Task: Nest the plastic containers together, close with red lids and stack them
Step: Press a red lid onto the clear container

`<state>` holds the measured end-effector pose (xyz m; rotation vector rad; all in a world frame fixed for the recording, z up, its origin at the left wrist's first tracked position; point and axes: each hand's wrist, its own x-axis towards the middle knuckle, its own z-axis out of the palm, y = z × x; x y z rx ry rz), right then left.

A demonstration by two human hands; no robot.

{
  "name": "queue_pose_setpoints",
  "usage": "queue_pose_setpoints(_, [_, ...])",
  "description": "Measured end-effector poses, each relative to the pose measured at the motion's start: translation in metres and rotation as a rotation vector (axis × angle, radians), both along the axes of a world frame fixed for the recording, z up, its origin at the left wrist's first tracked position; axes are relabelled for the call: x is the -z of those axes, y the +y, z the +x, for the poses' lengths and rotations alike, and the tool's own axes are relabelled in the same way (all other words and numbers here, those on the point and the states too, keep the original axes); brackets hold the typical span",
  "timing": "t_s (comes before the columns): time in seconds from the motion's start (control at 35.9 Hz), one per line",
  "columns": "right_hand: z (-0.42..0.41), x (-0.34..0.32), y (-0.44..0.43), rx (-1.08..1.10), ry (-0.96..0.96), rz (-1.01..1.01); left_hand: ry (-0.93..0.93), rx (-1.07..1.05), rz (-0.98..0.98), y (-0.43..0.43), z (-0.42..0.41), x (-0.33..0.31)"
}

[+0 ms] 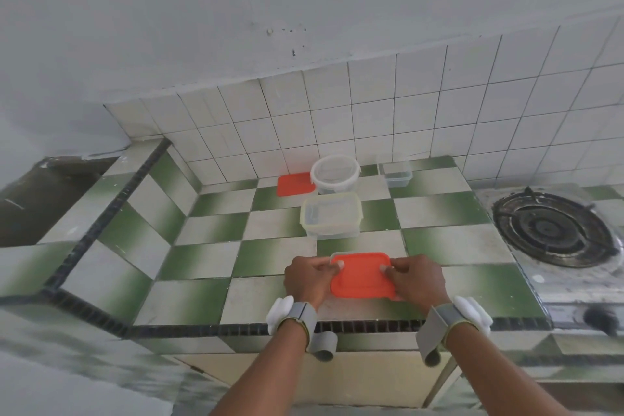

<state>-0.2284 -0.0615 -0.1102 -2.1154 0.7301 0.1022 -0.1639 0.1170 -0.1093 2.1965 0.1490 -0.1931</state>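
Note:
A red lid point(363, 275) lies on a clear rectangular container whose rim point(332, 257) shows at its far left corner, near the counter's front edge. My left hand point(309, 279) grips the lid's left side and my right hand point(417, 280) grips its right side, thumbs pressing on top. Behind it stands a larger clear rectangular container point(332, 214) with a yellowish rim, open. Farther back are a round clear container point(335, 172), a small clear rectangular container point(395, 170) and a second red lid point(294, 183) lying flat by the wall.
The counter point(216, 223) is tiled in green and white with a black tile border at its front edge. A gas burner point(552, 230) sits at the right. A recessed dark basin point(44, 199) lies at the far left. White wall tiles rise behind.

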Motion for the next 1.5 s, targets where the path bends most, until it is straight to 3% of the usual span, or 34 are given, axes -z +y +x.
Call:
queue_pose_setpoints(0.19, [-0.005,0.006,0.009,0.107,-0.118,-0.06,0.038,0.035,-0.054,-0.004,-0.001,0.001])
queue_pose_setpoints(0.42, [-0.001,0.002,0.011,0.134,-0.079,0.031,0.03,0.018,-0.067,-0.001,0.009,0.007])
queue_pose_setpoints(0.56, [0.0,-0.001,0.008,0.14,-0.025,0.07,0.13,0.034,-0.123,0.006,0.012,0.011])
queue_pose_setpoints(0.89, [0.009,0.014,0.003,0.264,0.034,0.366,0.308,0.036,-0.191,0.011,0.025,0.022])
queue_pose_setpoints(1.06, [0.022,0.009,0.004,0.251,0.108,0.321,0.412,0.069,-0.22,0.013,0.029,0.015])
queue_pose_setpoints(1.2, [0.025,0.005,0.0,0.219,0.104,0.351,0.374,0.057,-0.243,0.008,0.037,0.016])
queue_pose_setpoints(1.36, [0.025,0.016,0.007,0.289,0.014,0.11,0.349,-0.084,-0.28,0.003,0.038,0.027])
queue_pose_setpoints(1.5, [0.026,0.01,0.012,0.335,0.037,0.059,0.441,-0.153,-0.382,0.001,0.041,0.024])
